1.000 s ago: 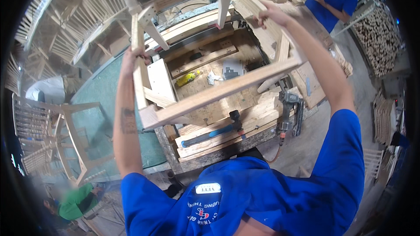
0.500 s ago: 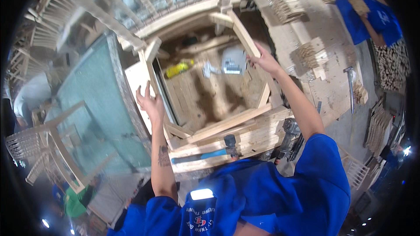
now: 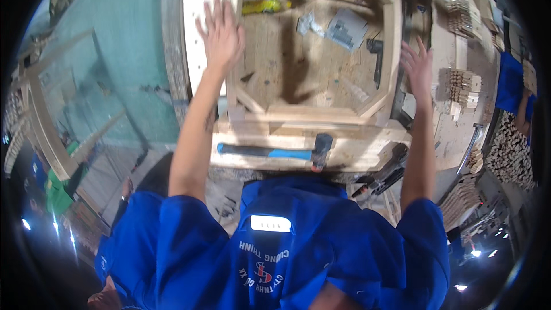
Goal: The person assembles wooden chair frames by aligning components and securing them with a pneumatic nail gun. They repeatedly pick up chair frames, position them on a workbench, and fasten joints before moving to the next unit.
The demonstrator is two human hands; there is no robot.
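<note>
A pale wooden seat frame [image 3: 310,111] with angled corner blocks lies on the workbench in front of me. My left hand [image 3: 222,40] is open, its fingers spread over the frame's left rail and the white board [image 3: 198,28] beside it. Whether its palm presses down, I cannot tell. Just outside the right rail [image 3: 392,40] is my right hand [image 3: 419,69], open and holding nothing. Through the frame's opening show a yellow object [image 3: 267,6], a crumpled white scrap [image 3: 310,24], a printed sheet [image 3: 347,30] and a black angled tool [image 3: 375,60].
A blue-handled mallet [image 3: 287,152] lies along the bench's near edge, with a dark power tool [image 3: 391,167] to its right. Stacks of small wooden pieces [image 3: 464,87] sit on the right-hand board. A green-topped surface [image 3: 126,51] is at left. A person in blue [image 3: 511,83] is far right.
My right hand has let go of the right rail and opened beside it. The left hand has spread out flatter. With the view shifted, the turned spindles at the top have left the picture.
</note>
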